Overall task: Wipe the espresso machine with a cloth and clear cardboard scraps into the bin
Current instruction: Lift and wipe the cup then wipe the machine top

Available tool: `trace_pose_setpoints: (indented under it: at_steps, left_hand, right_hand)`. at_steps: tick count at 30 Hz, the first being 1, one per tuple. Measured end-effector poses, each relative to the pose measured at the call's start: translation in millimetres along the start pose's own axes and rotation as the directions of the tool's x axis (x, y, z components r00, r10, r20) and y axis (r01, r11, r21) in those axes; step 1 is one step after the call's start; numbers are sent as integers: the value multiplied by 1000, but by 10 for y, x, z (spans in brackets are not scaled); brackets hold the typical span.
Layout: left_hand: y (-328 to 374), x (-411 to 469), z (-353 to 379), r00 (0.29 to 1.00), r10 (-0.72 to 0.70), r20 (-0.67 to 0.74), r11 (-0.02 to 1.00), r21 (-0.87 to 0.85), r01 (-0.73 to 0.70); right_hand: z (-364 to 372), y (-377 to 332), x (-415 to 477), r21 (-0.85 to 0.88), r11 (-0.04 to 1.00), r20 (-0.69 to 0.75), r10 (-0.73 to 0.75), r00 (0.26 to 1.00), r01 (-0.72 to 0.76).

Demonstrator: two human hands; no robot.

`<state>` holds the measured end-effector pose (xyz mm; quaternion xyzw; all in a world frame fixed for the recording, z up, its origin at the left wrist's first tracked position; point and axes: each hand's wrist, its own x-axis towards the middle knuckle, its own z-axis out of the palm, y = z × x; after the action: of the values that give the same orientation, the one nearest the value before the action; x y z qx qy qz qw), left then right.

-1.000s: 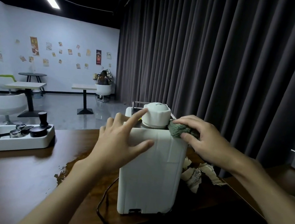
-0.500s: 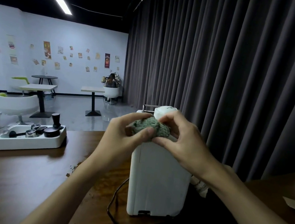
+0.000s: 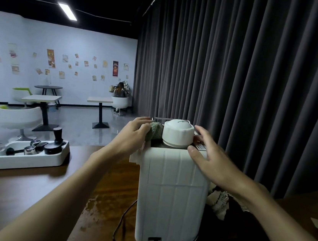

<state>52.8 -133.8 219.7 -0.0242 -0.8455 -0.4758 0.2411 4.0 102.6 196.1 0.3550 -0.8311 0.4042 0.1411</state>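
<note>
1. Left hand (image 3: 132, 137): the green knitted cloth (image 3: 155, 129) has come over to it from my right hand within the last second. The fingers curl over the wad and press it onto the machine top, just left of the white ribbed round cap (image 3: 178, 133).
2. Right hand (image 3: 211, 162): now holds nothing. The fingers are spread and relaxed on the top right corner, with the thumb on the near edge. It is steadying the machine, I judge.
3. The hands are apart, with the cap between them.
4. The white box-shaped plastic espresso machine (image 3: 171, 192) stands upright on the dark wooden table (image 3: 25, 194).
5. Reading: wiping shifts to the left side of the top, so that step is still in progress.
6. Torn pale cardboard scraps (image 3: 218, 201) lie just right of the machine, not yet cleared. No bin is in view.
7. A white tray of coffee tools (image 3: 29, 161) sits well to the left.
</note>
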Motion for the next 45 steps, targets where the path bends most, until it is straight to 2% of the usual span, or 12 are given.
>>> trace_pose_setpoints:
  at_steps: [2, 4, 7, 11, 15, 19, 22, 27, 33, 36, 39, 45]
  left_hand:
    - [22, -16, -26, 994, -12, 107, 1000, -18, 14]
    - [25, -72, -32, 980, 41, 193, 999, 25, -47]
    - [-41, -49, -44, 976, 119, 183, 966, 207, -157]
    - [15, 95, -26, 969, 123, 214, 907, 371, -197]
    - [73, 93, -38, 976, 149, 158, 942, 277, -189]
    - [109, -65, -202, 957, 159, 242, 923, 308, -231]
    - [85, -255, -265, 935, 235, 266, 898, 307, -314]
    - [153, -212, -161, 940, 253, 229, 883, 343, -321]
    - [140, -220, -150, 942, 248, 228, 892, 326, -314]
    - [101, -383, -191, 923, 295, 249, 882, 300, -362]
    - [59, -422, -143, 926, 335, 172, 871, 320, -374]
    - [84, -142, 33, 977, 204, 61, 901, 379, -212]
  right_hand:
    - [7, 10, -3, -2, 1000, 1, -22, 1000, 22]
    - [14, 20, -9, -4, 999, -5, -36, 999, 36]
    - [15, 44, -4, -7, 999, -1, -42, 999, 42]
    - [-15, 66, 16, -16, 999, 33, -38, 999, 39]
    - [-33, 56, -3, -21, 998, 55, -52, 997, 53]
    - [-32, 62, -12, 20, 999, 67, -50, 996, 49]
    - [-26, 49, -15, 50, 997, 76, -55, 996, 51]
    - [-22, 57, -8, 19, 999, 83, -38, 996, 37]
    - [-179, 111, 1, -45, 998, 262, -24, 965, 37]
    - [-159, 128, -20, -10, 999, 205, -40, 978, 43]
    - [-129, 155, -51, 15, 999, 152, -50, 987, 49]
    - [-76, 133, -64, -32, 998, 100, -47, 994, 50]
